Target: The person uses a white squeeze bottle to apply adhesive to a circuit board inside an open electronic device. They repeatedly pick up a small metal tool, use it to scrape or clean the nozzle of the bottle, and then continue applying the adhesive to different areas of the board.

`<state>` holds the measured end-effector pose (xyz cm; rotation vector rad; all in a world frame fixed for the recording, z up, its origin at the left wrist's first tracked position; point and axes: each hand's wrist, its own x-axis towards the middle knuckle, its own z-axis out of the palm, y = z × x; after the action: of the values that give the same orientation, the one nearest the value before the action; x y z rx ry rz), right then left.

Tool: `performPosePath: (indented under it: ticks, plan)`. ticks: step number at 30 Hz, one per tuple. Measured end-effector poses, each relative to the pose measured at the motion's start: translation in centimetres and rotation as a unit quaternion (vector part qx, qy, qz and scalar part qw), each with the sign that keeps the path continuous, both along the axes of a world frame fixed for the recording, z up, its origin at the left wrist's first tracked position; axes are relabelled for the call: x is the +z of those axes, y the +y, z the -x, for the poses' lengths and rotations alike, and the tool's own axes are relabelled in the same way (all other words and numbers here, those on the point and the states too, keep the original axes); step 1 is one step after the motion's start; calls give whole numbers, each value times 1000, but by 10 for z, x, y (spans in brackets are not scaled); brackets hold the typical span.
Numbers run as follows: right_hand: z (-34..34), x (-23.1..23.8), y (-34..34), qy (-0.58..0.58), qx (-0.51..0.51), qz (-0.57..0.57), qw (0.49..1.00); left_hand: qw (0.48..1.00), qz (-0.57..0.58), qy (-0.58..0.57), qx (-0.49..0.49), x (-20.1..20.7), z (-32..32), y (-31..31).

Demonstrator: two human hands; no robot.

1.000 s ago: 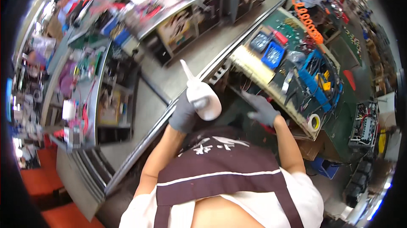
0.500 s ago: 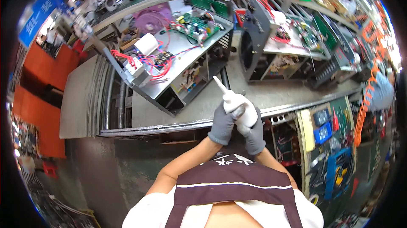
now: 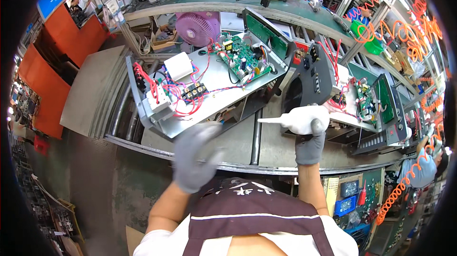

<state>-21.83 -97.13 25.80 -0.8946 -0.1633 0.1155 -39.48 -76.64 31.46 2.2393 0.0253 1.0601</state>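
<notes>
A white squeeze bottle with a long tapered nozzle lies nearly level in my grey-gloved right hand, its tip pointing left. My left hand, also gloved and smeared by motion, is empty with thumb and fingers apart. It is in front of the near edge of an open machine chassis. On that chassis sit a green circuit board, a white block-shaped part, a black terminal block and red wires. Behind the bottle stands a second open chassis with its dark fan side toward the first.
Both chassis rest on a metal-edged roller bench. A purple fan stands behind the left one. Blue parts bins are at the lower right, near orange coiled hoses. Another person in blue is at the far right.
My hands were together around the upward-tilted bottle. The left has let go and moved left, while the right has carried the bottle rightward and tipped it level. The view has shifted too.
</notes>
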Motion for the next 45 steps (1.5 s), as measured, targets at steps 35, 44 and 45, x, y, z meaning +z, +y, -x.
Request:
performPosePath:
  ticks: [35, 44, 45]
  plan:
    - [-130, 47, 139, -354, -346, 241, 835, 996, -48, 67, 43, 21, -10, 145]
    - [-158, 83, 176, -435, -223, 400, 776, 991, -80, 109, 9, 24, -14, 149]
    - [-160, 84, 181, -422, -207, 382, 796, 990, -80, 116, 18, 26, -14, 148]
